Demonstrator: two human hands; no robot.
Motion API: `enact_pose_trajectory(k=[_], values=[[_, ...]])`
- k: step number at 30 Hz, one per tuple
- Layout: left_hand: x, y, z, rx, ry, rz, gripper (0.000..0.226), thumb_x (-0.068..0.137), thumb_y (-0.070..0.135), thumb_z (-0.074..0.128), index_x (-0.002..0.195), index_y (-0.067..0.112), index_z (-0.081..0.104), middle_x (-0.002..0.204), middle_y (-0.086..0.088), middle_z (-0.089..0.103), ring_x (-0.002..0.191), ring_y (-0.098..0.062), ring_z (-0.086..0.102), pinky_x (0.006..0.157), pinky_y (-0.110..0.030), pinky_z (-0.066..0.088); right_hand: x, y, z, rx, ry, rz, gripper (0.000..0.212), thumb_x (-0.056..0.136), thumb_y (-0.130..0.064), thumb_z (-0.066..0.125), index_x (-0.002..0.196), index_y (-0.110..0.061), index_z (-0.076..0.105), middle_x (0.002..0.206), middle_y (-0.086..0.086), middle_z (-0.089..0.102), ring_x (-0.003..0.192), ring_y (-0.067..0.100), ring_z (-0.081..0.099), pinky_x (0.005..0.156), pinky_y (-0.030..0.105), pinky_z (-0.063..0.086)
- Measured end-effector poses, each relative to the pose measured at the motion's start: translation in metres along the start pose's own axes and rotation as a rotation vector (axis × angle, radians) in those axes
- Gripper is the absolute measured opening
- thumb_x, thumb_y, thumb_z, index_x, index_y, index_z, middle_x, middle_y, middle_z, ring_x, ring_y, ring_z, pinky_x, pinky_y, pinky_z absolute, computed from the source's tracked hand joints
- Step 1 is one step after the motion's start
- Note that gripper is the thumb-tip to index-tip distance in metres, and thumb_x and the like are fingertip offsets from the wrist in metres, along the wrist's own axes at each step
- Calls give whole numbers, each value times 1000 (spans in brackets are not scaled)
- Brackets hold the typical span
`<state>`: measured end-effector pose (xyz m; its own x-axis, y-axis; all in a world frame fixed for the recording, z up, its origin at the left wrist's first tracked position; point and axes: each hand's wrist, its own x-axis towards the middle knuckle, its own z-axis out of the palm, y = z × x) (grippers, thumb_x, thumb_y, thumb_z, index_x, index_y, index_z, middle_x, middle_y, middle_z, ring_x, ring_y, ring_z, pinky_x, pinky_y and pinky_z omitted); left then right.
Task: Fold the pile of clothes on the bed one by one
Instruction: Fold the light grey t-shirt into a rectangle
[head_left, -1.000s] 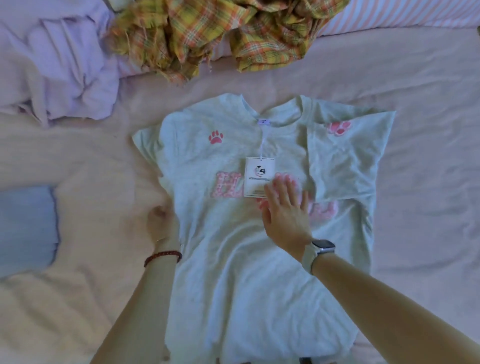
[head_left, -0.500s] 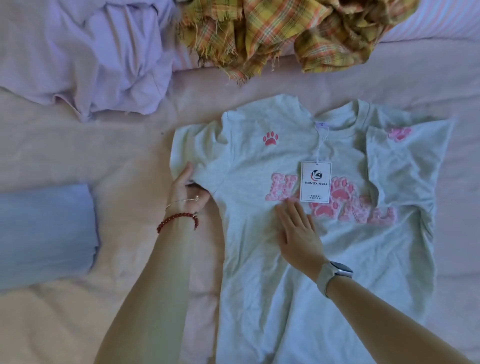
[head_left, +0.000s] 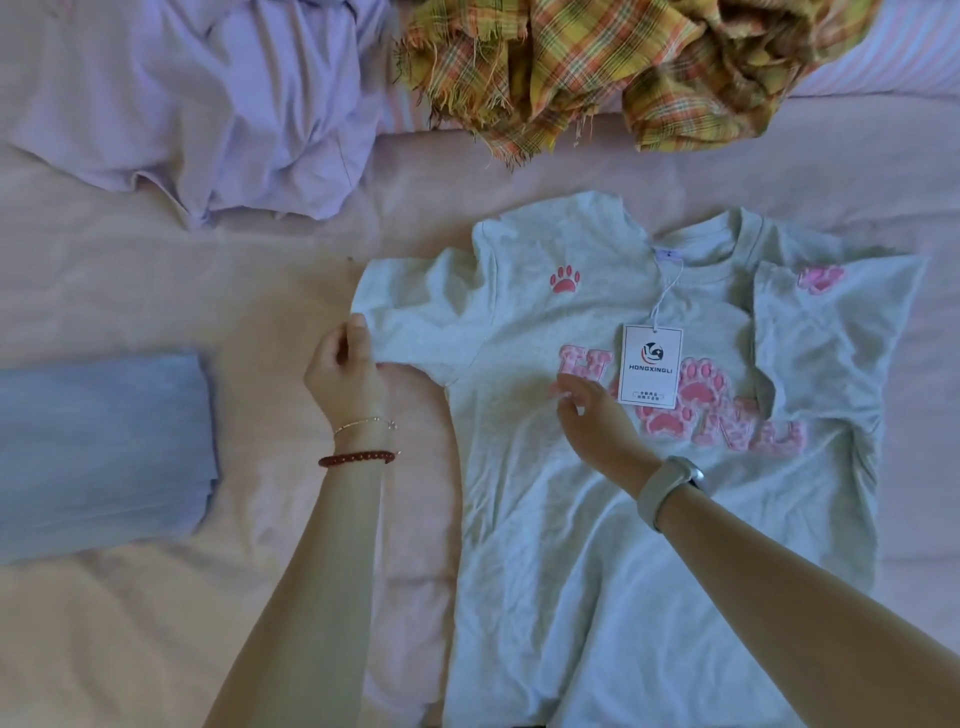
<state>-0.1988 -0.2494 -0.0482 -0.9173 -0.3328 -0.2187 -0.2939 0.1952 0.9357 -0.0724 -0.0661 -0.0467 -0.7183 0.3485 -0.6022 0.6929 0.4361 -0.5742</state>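
Head view, lilac garment (head_left: 218, 104), plaid cloth (head_left: 597, 67)

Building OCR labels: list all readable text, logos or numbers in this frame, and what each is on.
"HONGXINGLI": white card hang tag lying on the pale grey cotton T-shirt.
Small print in a box lower on the tag: too small to read.
Pink fuzzy chest lettering: starts with "H"; the rest is covered by tag, folded sleeve and paw shapes.
Neck label: unreadable.

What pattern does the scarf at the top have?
Yellow, orange and green plaid scarf, best seen in the head view.
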Motion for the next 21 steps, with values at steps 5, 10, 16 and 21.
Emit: enact_pose_trajectory(k=[5, 10, 16, 21], values=[[24, -26, -33, 360, -170, -377, 35, 78, 44, 54, 58, 16, 53, 50, 2, 55, 74, -22, 51, 72, -35, 45, 2, -4, 3, -104, -34, -12, 42, 96, -12, 38, 139, -11, 41, 139, 11, 41, 126, 24, 43, 99, 29, 35], [18, -2, -27, 149, -271, -611, 22, 90, 32, 55, 77, 15, 61, 78, -3, 64, 73, -19, 62, 73, -34, 52, 11, -32, 11, -206, 231, -291, 33, 91, -7, 42, 118, -4, 60, 117, 15, 59, 111, 35, 51, 91, 43, 44], [-9, -15, -28, -193, -404, -813, 11, 94, 23, 54, 97, 13, 53, 91, -12, 63, 78, -22, 64, 75, -34, 56, 67, -121, 11, -341, 159, -590, 35, 92, -11, 37, 120, -6, 59, 118, 13, 61, 114, 32, 51, 90, 40, 43], [-8, -21, -28, -283, -455, -765, 16, 94, 22, 52, 100, 8, 56, 86, -8, 70, 77, -17, 68, 78, -30, 55, 114, -168, 17, -535, -31, -494, 39, 98, -19, 33, 136, -14, 43, 128, 10, 55, 116, 29, 51, 89, 34, 43]])
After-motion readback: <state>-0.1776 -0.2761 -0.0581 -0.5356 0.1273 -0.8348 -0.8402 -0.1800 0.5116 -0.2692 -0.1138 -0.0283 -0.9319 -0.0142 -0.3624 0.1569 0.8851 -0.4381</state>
